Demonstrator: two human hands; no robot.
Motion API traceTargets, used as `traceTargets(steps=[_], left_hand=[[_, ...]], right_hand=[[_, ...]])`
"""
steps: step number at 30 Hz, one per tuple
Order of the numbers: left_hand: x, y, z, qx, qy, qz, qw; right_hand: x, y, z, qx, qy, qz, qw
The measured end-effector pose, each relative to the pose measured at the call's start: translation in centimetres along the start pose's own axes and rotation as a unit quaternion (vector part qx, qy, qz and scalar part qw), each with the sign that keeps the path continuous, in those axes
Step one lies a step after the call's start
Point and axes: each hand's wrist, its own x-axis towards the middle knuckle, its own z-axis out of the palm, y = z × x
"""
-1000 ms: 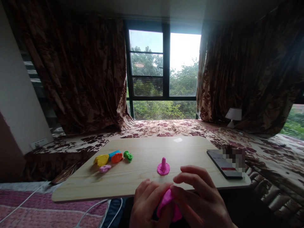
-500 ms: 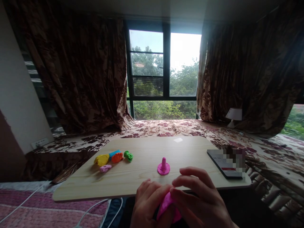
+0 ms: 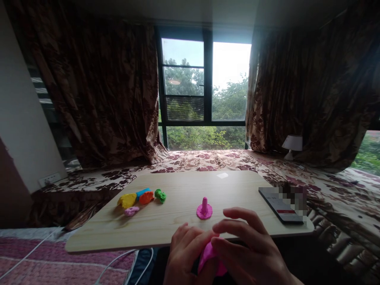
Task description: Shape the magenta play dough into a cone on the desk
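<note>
A piece of magenta modelling clay (image 3: 210, 255) is held between my two hands at the table's near edge. My left hand (image 3: 185, 251) is closed on it from the left, its fingers bent around the clay. From the right, my right hand (image 3: 252, 245) pinches the same clay, its upper fingers raised and curved. Part of the clay is hidden behind the fingers. Just beyond my hands, a magenta clay piece (image 3: 204, 210) stands on the table, a flat round base with an upright peg.
On the wooden table (image 3: 178, 221), yellow (image 3: 127, 200), blue (image 3: 143, 193), orange (image 3: 146, 196), green (image 3: 160, 195) and pale pink clay lumps (image 3: 132, 211) lie at left. A phone (image 3: 279, 209) lies at right, and a small white piece (image 3: 222, 175) at the back.
My right hand has shifted slightly left over the held clay. The left hand and the things on the table look nearly unmoved.
</note>
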Motion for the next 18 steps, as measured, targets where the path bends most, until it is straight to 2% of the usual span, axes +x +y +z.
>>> traceTargets(steps=[2, 4, 6, 9, 11, 14, 18], left_hand=[[0.1, -0.2, 0.0, 0.013, -0.002, 0.000, 1.000], [0.1, -0.4, 0.0, 0.028, 0.011, -0.001, 1.000], [0.1, -0.4, 0.0, 0.031, 0.029, -0.006, 0.999], [0.0, 0.0, 0.2, -0.007, 0.066, -0.049, 0.997], [-0.1, 0.3, 0.4, -0.034, 0.075, -0.066, 0.994], [-0.1, 0.6, 0.5, -0.055, 0.059, -0.057, 0.995], [0.2, 0.5, 0.4, -0.064, 0.021, -0.056, 0.996]], right_hand=[[0.2, 0.0, 0.3, 0.007, 0.002, -0.035, 0.999], [0.0, 0.2, 0.6, 0.007, 0.002, -0.042, 0.999], [-0.4, 0.4, 0.6, 0.001, -0.010, -0.010, 1.000], [-1.0, 0.4, 0.3, -0.010, -0.021, 0.044, 0.999], [-0.9, 0.4, 0.0, -0.008, -0.012, 0.054, 0.998], [-0.3, 0.2, -0.2, -0.007, -0.004, 0.042, 0.999], [0.6, 0.2, 0.0, 0.006, -0.013, -0.014, 1.000]])
